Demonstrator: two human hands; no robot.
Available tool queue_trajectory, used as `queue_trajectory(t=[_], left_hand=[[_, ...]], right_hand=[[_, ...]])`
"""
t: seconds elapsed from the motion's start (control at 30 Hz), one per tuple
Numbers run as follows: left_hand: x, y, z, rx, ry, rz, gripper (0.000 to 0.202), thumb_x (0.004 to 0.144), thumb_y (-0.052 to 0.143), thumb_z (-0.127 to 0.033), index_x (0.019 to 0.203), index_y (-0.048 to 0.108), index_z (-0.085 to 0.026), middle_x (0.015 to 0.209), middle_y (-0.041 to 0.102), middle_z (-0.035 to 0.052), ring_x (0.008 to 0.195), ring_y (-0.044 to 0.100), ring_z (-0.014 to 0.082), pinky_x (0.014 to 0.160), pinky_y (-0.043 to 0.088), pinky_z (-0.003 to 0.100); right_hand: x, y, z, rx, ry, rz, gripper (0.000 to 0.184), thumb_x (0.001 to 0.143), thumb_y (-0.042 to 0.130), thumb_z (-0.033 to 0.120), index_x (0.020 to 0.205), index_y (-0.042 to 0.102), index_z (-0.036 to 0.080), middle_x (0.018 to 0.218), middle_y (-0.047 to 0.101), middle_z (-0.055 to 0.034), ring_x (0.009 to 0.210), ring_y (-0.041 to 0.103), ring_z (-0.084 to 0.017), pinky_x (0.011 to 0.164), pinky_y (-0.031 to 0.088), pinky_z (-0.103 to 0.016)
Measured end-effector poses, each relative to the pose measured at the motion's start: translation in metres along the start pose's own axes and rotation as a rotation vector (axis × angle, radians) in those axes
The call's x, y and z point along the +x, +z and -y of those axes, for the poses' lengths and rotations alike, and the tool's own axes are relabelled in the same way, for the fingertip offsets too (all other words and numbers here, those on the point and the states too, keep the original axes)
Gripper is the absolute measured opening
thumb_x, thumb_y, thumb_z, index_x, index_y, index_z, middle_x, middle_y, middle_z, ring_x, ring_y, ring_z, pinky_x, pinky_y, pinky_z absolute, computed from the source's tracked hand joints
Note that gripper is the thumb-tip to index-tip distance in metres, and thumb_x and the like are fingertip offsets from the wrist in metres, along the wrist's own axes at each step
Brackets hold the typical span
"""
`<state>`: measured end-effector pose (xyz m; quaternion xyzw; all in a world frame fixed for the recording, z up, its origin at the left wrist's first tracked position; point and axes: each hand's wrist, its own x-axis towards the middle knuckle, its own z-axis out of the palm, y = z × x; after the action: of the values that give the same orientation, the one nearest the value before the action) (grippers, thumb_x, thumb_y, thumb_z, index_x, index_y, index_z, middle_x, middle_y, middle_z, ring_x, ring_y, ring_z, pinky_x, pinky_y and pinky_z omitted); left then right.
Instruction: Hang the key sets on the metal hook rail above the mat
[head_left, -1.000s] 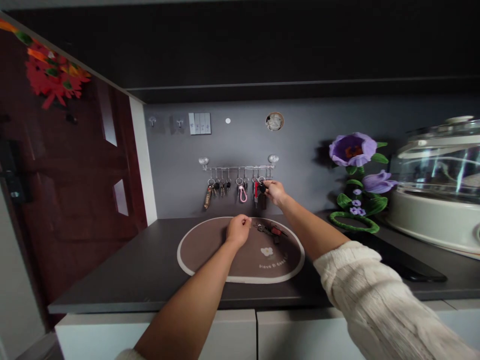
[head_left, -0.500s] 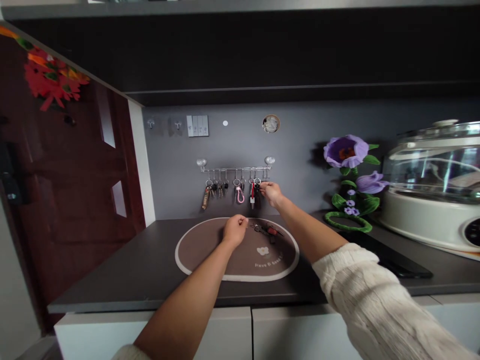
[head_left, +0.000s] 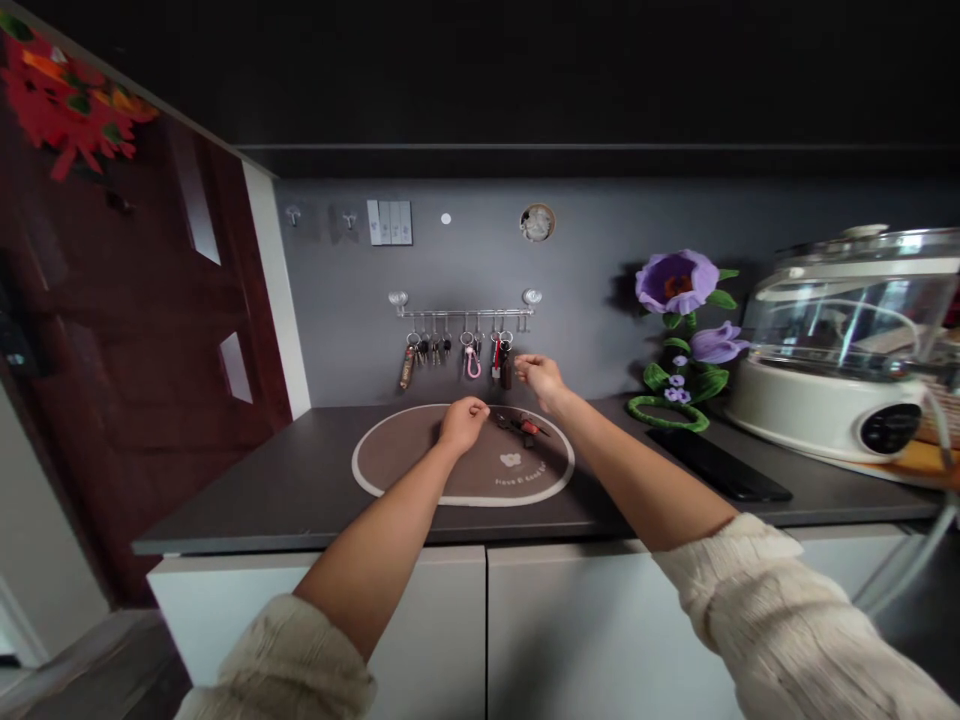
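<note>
Several bunches of keys hang from a chrome hook rail on the grey wall. My right hand hovers just right of the rightmost hanging keys, its fingers loosely apart and empty, no longer touching them. My left hand rests on a brown oval mat with fingers curled in; I cannot make out anything in it. A loose bunch of keys with a red tag lies on the mat between my hands.
A dark red door stands at the left. Purple fabric flowers lean against the wall at right, beside a white appliance with a clear lid. A black flat object lies on the dark counter.
My right hand let go of the rightmost hanging keys and drew back a little to the right and down. The camera pulled back and tilted down. The left hand stayed on the mat.
</note>
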<state>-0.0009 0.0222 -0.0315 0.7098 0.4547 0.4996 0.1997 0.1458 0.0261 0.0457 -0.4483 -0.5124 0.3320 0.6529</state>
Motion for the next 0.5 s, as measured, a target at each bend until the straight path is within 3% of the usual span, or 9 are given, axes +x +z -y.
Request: queue_trajectory(t=[0.23, 0.37, 0.5], left_hand=[[-0.002, -0.002, 0.001, 0.005, 0.000, 0.022, 0.011, 0.069, 0.053, -0.017, 0.077, 0.061, -0.013, 0.069, 0.061, 0.0027, 0.062, 0.054, 0.0096, 0.061, 0.041, 0.021], [-0.002, -0.003, 0.003, 0.011, -0.011, 0.030, 0.011, 0.069, 0.054, -0.017, 0.077, 0.061, -0.013, 0.069, 0.061, 0.0031, 0.062, 0.054, 0.0100, 0.062, 0.042, 0.022], [-0.002, -0.002, 0.005, 0.013, -0.023, 0.042, 0.011, 0.069, 0.054, -0.015, 0.077, 0.061, -0.013, 0.070, 0.061, 0.0030, 0.063, 0.054, 0.0098, 0.064, 0.042, 0.022]], right_hand=[[-0.034, -0.011, -0.019, -0.156, 0.021, 0.076, 0.010, 0.064, 0.054, 0.020, 0.072, 0.058, 0.015, 0.061, 0.055, 0.0013, 0.051, 0.043, -0.006, 0.053, 0.038, -0.020], [-0.040, -0.015, -0.038, -0.282, 0.026, 0.092, 0.012, 0.066, 0.055, 0.022, 0.076, 0.059, 0.016, 0.063, 0.055, 0.0011, 0.053, 0.045, -0.007, 0.049, 0.037, -0.018], [-0.038, -0.018, -0.049, -0.459, -0.057, 0.139, 0.005, 0.065, 0.056, 0.016, 0.069, 0.060, 0.017, 0.062, 0.057, 0.0012, 0.058, 0.049, -0.009, 0.057, 0.040, -0.020]])
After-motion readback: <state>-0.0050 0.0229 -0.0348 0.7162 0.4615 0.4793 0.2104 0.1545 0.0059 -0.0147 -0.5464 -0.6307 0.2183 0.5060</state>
